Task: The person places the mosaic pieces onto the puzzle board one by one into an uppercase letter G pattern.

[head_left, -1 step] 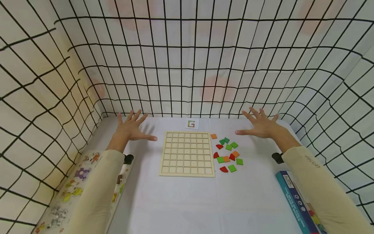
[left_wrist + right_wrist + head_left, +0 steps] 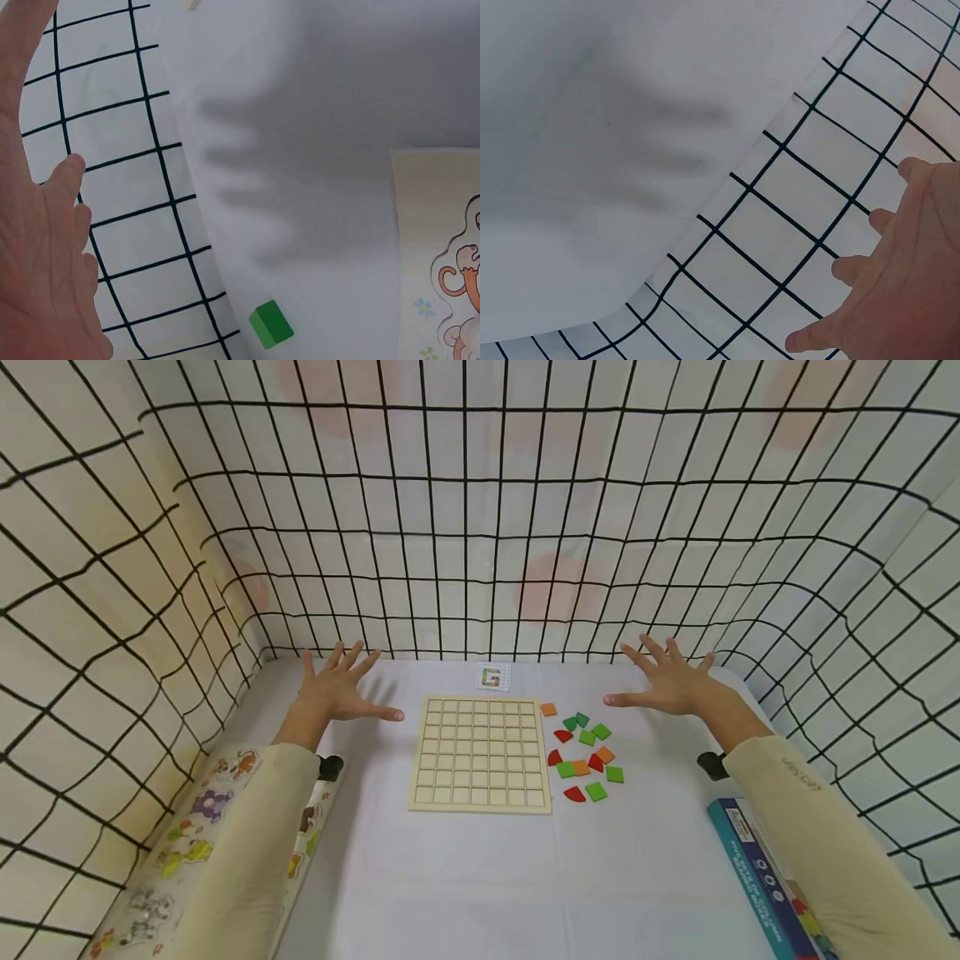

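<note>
My left hand [image 2: 337, 692] hovers left of a pale wooden grid board [image 2: 480, 750], its fingers spread and nothing held. On the other side, my right hand [image 2: 667, 685] is likewise spread and touches nothing, up and to the right of several loose tiles. Those tiles lie beside the board's right edge: green squares [image 2: 596, 792], orange squares [image 2: 549, 709], red quarter-round pieces [image 2: 574, 794] and small dark green pieces [image 2: 582, 719]. Behind the board is a small card [image 2: 492, 677] with a coloured G-like pattern. The grid's cells hold no tiles.
A picture puzzle board [image 2: 210, 806] with animal shapes lies under the left forearm. Under the right forearm is a blue box [image 2: 757, 868]. A green block [image 2: 271, 324] appears in the left wrist view. Black netting [image 2: 465, 535] over white cloth walls the table's back and sides.
</note>
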### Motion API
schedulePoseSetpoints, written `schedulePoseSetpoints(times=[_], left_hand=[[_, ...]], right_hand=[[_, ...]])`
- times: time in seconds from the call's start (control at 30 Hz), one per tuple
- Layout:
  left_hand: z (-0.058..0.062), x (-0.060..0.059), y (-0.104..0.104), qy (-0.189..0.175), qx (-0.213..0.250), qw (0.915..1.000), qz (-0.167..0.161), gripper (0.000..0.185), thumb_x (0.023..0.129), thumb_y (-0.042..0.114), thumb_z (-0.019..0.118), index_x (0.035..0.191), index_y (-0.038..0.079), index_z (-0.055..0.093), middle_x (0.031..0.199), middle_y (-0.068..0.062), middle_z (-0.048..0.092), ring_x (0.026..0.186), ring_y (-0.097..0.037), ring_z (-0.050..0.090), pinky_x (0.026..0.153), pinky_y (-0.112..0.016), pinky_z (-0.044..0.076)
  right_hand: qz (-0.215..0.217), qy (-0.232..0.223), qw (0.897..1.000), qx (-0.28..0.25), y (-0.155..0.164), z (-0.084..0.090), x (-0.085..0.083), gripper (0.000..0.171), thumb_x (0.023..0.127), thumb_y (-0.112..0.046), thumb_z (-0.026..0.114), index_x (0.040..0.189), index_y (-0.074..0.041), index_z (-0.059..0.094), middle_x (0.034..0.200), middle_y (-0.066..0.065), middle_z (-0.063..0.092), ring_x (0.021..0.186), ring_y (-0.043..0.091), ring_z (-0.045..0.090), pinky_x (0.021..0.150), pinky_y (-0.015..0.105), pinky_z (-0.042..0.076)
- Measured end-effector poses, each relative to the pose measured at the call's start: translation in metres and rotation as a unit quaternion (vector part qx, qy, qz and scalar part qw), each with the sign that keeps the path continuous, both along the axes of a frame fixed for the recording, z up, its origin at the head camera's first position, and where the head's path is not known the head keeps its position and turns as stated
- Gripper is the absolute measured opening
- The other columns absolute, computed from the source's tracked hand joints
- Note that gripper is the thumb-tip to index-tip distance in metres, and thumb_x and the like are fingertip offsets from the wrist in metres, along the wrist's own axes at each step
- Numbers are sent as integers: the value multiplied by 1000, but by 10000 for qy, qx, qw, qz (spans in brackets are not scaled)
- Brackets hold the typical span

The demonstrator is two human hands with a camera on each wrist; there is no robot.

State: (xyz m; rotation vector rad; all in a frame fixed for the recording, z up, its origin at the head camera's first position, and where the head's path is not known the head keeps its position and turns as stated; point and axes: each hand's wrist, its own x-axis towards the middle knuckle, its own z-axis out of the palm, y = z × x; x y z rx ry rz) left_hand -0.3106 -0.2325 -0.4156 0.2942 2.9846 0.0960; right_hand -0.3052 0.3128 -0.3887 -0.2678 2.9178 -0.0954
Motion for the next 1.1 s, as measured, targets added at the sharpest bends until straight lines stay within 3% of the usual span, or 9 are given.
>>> schedulePoseSetpoints(times=[0.6,0.83,0.93,1.1], left_hand=[[3,-3,5,1,169,9998,-54,133,62,100,56,167,33,8,176,-4,-1,162,-37,-2,118,-73,-21],[3,-1,14,315,246,9988,-286,125,69,96,56,167,31,15,176,-5,8,161,-36,9,125,-70,-6],[0,2,21,348,349,9981,-373,121,72,93,58,167,30,17,175,-7,13,160,-37,13,126,-69,-1],[-10,9,31,411,807,9947,-479,116,74,85,64,166,28,24,173,-9,22,158,-37,21,128,-64,7]], right_hand=[[-26,203,9998,-64,5,-8,-1,118,81,-89,51,167,-21,8,173,22,-2,153,59,-4,104,92,-9],[25,303,9993,-213,7,-10,2,110,85,-86,48,167,-19,16,172,24,5,154,57,8,107,90,-5],[97,351,9990,-268,6,-16,3,107,88,-84,47,166,-16,19,171,26,11,153,55,15,112,87,2],[203,437,9967,-647,3,-31,6,99,93,-76,52,162,-9,29,167,28,22,151,52,26,114,79,26]])
